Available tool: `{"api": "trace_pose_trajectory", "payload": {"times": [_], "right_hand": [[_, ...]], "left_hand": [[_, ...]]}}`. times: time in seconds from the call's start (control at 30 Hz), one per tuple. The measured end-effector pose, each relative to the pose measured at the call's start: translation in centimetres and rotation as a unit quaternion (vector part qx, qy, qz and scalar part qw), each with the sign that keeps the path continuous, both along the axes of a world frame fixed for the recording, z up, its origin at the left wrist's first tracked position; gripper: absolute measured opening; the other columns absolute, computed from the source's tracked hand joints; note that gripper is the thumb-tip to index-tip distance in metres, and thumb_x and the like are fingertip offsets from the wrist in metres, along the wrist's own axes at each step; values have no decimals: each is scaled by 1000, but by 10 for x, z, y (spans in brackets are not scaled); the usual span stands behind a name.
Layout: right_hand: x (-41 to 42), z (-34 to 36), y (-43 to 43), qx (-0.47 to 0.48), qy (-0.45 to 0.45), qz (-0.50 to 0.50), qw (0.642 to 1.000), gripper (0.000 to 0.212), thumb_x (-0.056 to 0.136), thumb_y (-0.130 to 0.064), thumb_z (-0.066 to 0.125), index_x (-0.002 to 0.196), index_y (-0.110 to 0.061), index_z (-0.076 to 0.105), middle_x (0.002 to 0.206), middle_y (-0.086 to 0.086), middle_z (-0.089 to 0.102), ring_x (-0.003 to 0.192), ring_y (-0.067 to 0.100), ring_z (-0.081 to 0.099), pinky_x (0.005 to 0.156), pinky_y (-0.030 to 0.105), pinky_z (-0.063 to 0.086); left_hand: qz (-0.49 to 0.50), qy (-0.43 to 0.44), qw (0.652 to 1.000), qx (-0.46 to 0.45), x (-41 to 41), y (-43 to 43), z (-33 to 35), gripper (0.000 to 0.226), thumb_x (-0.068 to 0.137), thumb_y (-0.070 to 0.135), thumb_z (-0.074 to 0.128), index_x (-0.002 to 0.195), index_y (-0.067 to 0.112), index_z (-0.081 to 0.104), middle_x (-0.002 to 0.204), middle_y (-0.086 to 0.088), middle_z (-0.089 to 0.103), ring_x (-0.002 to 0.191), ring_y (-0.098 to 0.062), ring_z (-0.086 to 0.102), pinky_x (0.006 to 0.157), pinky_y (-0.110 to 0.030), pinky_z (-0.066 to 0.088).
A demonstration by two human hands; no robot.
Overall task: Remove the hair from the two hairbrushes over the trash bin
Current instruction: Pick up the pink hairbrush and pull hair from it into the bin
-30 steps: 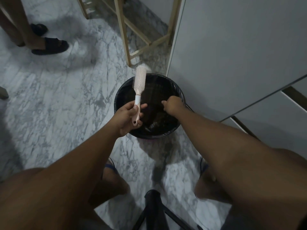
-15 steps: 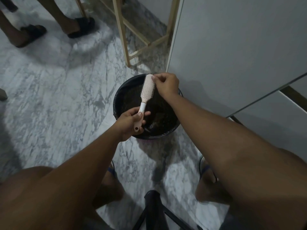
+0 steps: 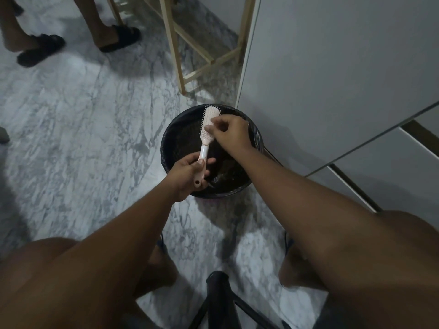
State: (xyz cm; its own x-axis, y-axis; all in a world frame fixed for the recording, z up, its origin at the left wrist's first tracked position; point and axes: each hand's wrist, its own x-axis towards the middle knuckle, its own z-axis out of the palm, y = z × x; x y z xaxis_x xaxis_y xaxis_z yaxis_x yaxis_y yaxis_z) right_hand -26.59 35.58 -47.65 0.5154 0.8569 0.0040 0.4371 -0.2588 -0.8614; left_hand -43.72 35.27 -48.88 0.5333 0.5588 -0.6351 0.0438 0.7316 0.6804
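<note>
A pale pink hairbrush (image 3: 209, 122) with a white neck is held upright over the round black trash bin (image 3: 180, 129), which is lined with a black bag. My left hand (image 3: 187, 172) grips the brush's handle at the bin's near rim. My right hand (image 3: 229, 132) is at the brush head with fingers curled, its fingertips pinching at the bristles. Whether hair is between those fingertips is too small to tell. Only one hairbrush is in view.
The bin stands on a marble floor against a grey cabinet (image 3: 332, 79). A wooden frame (image 3: 175, 43) stands behind it. Another person's feet in black sandals (image 3: 118, 38) are at the top left. A dark stool leg (image 3: 221, 302) rises between my knees.
My right hand rose from inside the bin to the brush head and now works lower on the bristles. The brush tilted a little right. The other person's feet stepped to the right.
</note>
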Motion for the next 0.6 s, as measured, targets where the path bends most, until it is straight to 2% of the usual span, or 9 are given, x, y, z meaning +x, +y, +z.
{"api": "trace_pose_trajectory", "payload": {"times": [0.1,0.2,0.3,0.4,0.43,0.5,0.6], "right_hand": [[5,6,0,5,-31,-5,999,12,83,-20,74,88,-10,77,84,2,76,78,12,69,80,25,54],[13,12,5,49,-27,-109,992,14,87,-22,69,92,-10,76,87,2,76,80,12,68,82,29,56],[16,13,13,43,-39,-97,994,22,88,-25,68,102,-8,74,96,8,74,87,17,67,84,35,56],[8,7,21,-29,-63,-26,997,51,77,-41,77,119,-12,68,111,11,67,100,20,63,88,30,52],[7,7,23,-39,-58,-24,997,53,75,-40,79,119,-12,68,113,12,66,100,20,63,88,28,50],[10,9,26,-35,-52,-38,997,37,79,-32,78,109,-11,74,107,9,71,92,17,67,82,22,50],[17,15,30,-33,-83,-41,995,15,85,-25,72,93,-13,78,91,3,76,79,11,67,77,24,54]], "left_hand": [[2,2,1000,-2,-2,-2,-2,28,104,9,46,130,7,56,121,-10,68,71,-15,53,52,-24,45],[8,5,1000,-7,-6,-1,-6,27,104,9,46,129,5,56,125,-12,67,71,-15,53,53,-26,45],[4,7,1000,2,-8,0,-7,25,103,8,48,126,8,57,123,-11,68,71,-16,53,53,-27,45],[-4,4,1000,14,-2,-2,-5,25,102,7,48,126,9,57,121,-8,69,71,-16,54,53,-26,46],[-7,3,1000,20,-1,-2,-4,25,103,7,48,126,9,57,120,-8,69,71,-16,54,53,-26,46],[-7,6,1000,28,-2,-3,-5,26,103,7,48,127,9,57,120,-9,69,70,-16,54,53,-25,45],[-11,11,999,33,-8,-4,-8,29,103,7,47,130,9,57,123,-10,69,71,-16,54,55,-26,45]]}}
